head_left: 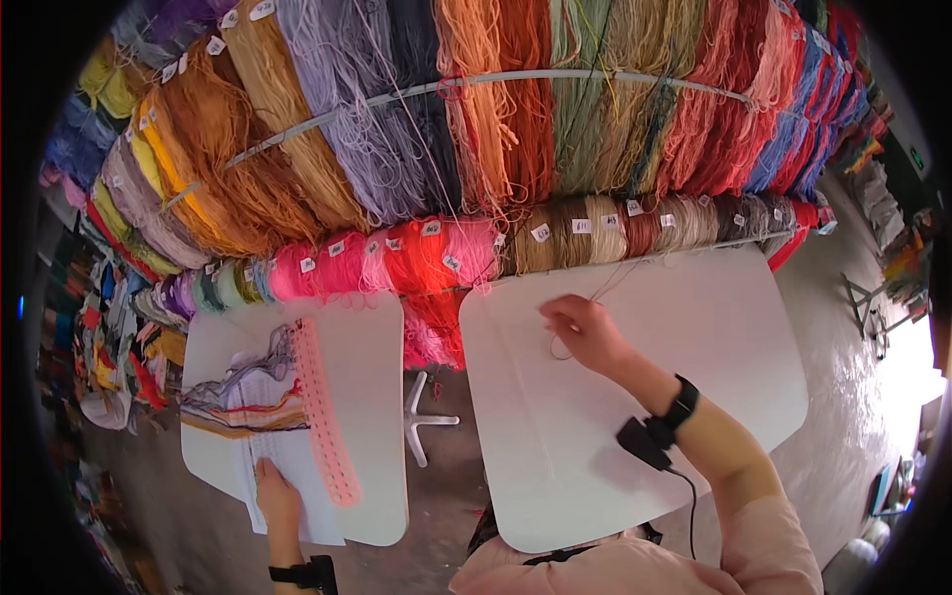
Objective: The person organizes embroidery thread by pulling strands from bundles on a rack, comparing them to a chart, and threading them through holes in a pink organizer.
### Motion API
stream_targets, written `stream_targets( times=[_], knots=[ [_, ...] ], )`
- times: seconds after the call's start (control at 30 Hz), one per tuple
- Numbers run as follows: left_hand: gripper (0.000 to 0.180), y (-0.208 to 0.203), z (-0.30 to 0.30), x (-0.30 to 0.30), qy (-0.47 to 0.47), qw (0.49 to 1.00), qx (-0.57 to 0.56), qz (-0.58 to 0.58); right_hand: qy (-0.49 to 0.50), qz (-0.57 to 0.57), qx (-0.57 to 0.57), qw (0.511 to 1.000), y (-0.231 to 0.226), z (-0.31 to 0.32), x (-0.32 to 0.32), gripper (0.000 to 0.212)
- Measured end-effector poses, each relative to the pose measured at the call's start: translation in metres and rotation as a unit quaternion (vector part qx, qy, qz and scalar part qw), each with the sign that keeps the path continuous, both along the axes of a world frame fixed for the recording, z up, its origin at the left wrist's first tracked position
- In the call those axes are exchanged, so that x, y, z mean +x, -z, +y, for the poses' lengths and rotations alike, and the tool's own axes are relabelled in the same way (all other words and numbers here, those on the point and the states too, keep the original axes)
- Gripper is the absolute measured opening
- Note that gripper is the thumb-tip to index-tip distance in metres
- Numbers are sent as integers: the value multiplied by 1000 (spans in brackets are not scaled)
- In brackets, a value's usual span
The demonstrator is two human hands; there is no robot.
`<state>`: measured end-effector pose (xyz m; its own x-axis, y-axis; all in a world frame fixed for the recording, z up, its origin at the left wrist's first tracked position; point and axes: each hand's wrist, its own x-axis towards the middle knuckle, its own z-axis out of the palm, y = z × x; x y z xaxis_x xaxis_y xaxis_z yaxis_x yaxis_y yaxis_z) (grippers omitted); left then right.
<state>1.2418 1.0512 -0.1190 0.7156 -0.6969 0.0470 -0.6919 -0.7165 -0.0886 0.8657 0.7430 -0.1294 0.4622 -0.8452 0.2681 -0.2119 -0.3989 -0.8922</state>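
My right hand (pixel 585 329) is raised over the right white table (pixel 635 436), its fingers pinched on a thin dark thread (pixel 557 353). A loop of this thread hangs below the fingers, and another length runs up toward the hanging skeins. On the left white table (pixel 372 466), my left hand (pixel 277 491) is closed at the lower part of a white paper sheet (pixel 309 511); its fingertips are partly hidden. Across the sheet lie grey, red, yellow and dark threads (pixel 268 409). Their ends meet a pink strip with rows of holes (pixel 327 426) along the sheet's right side.
A rack of hanging yarn skeins (pixel 506 129) in many colours spans the back, with a metal bar (pixel 416 91) across it. Tagged skeins (pixel 585 230) line a lower rail. Between the tables a white chair base (pixel 426 420) stands on the floor. A cable (pixel 692 506) trails from my right wristband.
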Motion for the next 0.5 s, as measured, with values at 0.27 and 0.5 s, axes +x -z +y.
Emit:
stream_targets(
  times=[0.27,0.5],
  knots=[
    [32,-78,-166,-118,554,809,-154,121,153,-66,-8,986,5,-40,70,10],
    [32,-21,-303,-178,655,736,-170,-3,208,-5,-69,976,7,-38,72,11]
  ],
)
